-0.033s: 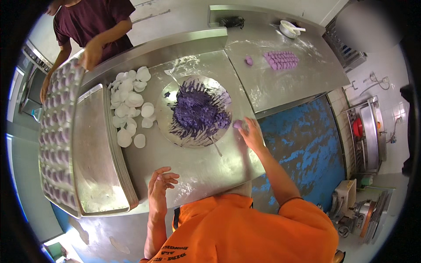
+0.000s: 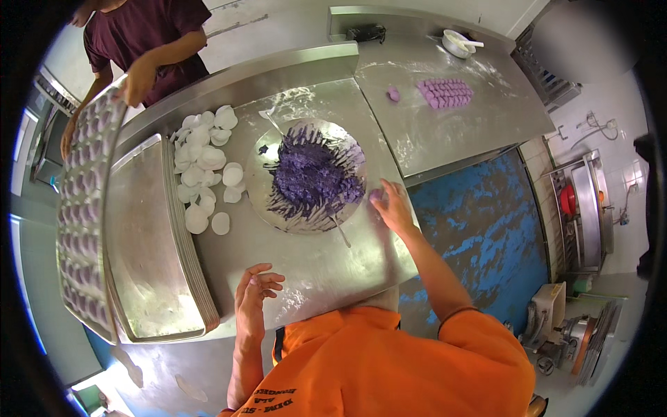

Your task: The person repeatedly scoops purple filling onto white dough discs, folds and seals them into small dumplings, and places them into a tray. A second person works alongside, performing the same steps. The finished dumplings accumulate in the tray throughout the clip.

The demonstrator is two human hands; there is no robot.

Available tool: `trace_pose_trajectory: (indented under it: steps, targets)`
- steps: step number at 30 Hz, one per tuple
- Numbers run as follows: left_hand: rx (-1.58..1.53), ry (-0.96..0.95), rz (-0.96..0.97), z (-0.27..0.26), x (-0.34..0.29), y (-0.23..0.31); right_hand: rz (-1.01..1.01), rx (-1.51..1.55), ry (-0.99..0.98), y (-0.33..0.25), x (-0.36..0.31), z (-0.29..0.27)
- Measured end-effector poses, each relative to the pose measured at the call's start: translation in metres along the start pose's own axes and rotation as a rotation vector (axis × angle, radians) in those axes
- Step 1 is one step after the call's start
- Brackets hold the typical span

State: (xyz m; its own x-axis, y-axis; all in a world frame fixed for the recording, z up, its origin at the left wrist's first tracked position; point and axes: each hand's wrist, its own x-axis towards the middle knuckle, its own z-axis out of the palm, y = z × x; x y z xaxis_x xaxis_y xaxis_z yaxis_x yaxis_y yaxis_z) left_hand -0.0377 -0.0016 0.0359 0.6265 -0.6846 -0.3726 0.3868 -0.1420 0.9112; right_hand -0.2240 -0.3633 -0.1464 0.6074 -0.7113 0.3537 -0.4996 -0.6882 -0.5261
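My right hand is at the right edge of the steel table, its thumb and fingers around a small purple dough ball. Over the front part of the table, my left hand has its fingers apart and loosely bent, holding nothing. A wide round metal platter lies beyond both hands, heaped with dark purple mash. One spatula-like utensil rests at its near edge; another utensil leans on its far left side. Round white dough wrappers lie loosely piled left of the platter.
Stacked metal trays stand at the left. A co-worker in a dark red shirt holds a tilted tray of purple pieces beside them. On the far right table are rows of purple dough pieces, one single piece and a white bowl.
The co-worker's filled tray has shifted left, away from the stack. My right fingers have come in closer around the dough ball. My left hand looks unmoved.
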Motion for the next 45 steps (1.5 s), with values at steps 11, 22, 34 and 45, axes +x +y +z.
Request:
trace_pose_trajectory:
  steps: [11, 22, 34, 45]
  targets:
    - [0.052, -0.088, -0.016, 0.016, 0.024, -0.002, 0.207, 0.313, -0.247, -0.020, -0.048, -0.008]
    - [0.103, -0.088, 0.003, 0.064, 0.043, 0.026, 0.140, 0.475, -0.316, 0.024, 0.019, -0.038]
    - [0.415, -0.479, -0.011, 0.372, 0.342, 0.021, -0.193, -0.048, -0.087, 0.305, 0.337, -0.109]
    - [0.318, 0.144, -0.224, 0.591, 0.557, -0.043, -0.312, -0.227, -0.277, 0.336, 0.403, -0.070]
